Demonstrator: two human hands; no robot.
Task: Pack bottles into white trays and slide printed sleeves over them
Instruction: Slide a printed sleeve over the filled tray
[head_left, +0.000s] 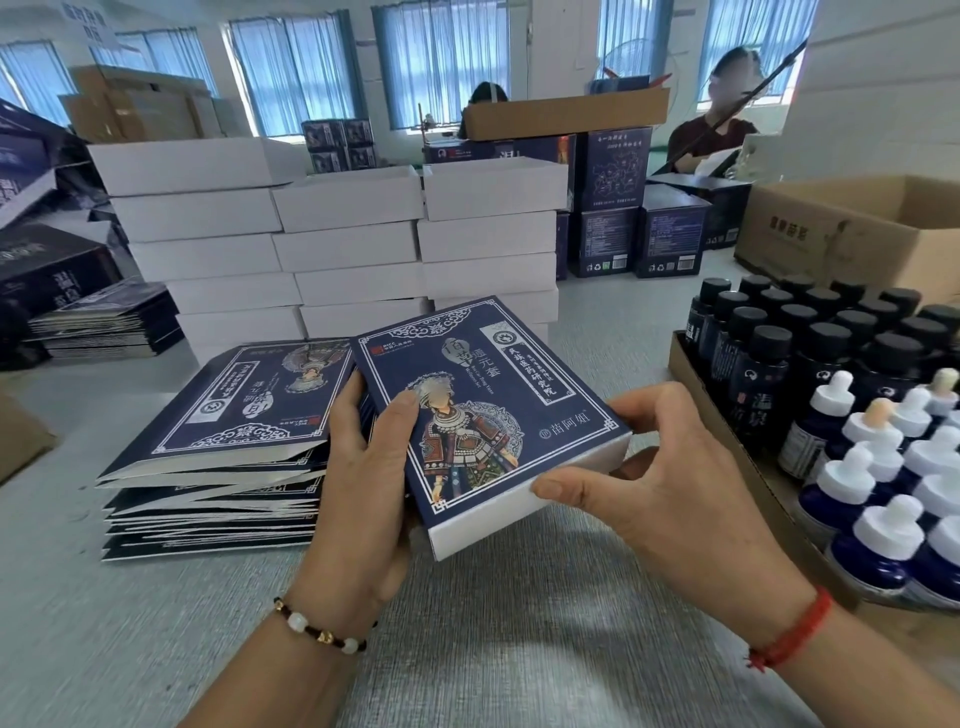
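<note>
I hold a white tray with a dark blue printed sleeve around it, above the grey table. The tray's white end sticks out at the near right. My left hand grips the sleeve's left edge, thumb on its printed face. My right hand holds the right end, thumb on the tray's white side and fingers curled round the corner. A stack of flat printed sleeves lies to the left. Dark bottles with black caps and blue bottles with white caps stand at the right.
Stacks of white trays fill the table's far middle. The bottles sit in a low cardboard tray; an open carton stands behind it. Blue printed boxes and two people are at the back.
</note>
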